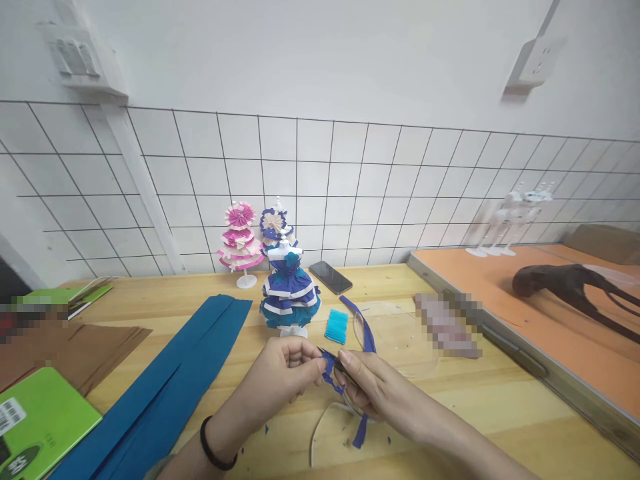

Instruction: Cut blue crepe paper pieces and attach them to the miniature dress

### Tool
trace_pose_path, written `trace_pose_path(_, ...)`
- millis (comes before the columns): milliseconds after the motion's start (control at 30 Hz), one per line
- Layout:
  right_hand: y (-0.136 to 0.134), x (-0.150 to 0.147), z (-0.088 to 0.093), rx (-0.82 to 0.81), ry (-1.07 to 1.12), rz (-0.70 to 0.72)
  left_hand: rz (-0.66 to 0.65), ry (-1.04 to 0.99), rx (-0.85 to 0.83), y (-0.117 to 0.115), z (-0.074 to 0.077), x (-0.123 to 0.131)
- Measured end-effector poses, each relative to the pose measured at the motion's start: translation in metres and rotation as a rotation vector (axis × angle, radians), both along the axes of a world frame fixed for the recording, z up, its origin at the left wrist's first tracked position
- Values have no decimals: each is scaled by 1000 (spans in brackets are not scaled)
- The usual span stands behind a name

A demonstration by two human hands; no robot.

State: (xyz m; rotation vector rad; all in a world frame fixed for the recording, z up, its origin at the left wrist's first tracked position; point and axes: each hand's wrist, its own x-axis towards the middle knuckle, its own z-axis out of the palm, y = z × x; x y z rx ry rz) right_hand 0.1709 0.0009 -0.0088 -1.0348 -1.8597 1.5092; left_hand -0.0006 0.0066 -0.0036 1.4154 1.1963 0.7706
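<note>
My left hand (287, 367) is closed, pinching the end of a crumpled blue crepe paper strip (330, 375) between thumb and fingers. My right hand (377, 387) is wrapped round a slim dark pointed tool (340, 363), which looks like tweezers; its tip meets the strip close to my left fingers. Just beyond both hands, a small white dress form stands upright in a ruffled blue and teal paper dress (291, 290). A pleated turquoise paper piece (337, 327) lies to its right. Another blue paper strip (369, 333) curls over a clear round disc.
Teal crepe paper (165, 380), brown paper (95, 347) and a green package (50, 427) lie on the left. A pink dress form (241, 240) and a phone (331, 277) are behind. An orange board (500, 287) bears white stands and a dark bundle (560, 283).
</note>
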Motion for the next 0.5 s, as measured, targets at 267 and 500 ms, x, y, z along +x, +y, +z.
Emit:
trace_pose_path(267, -1, 1, 3, 28, -37, 11, -18, -32, -15, 0, -2, -2)
trace_pose_path(500, 0, 1, 2, 35, -67, 15, -43, -78, -21, 1, -7, -5)
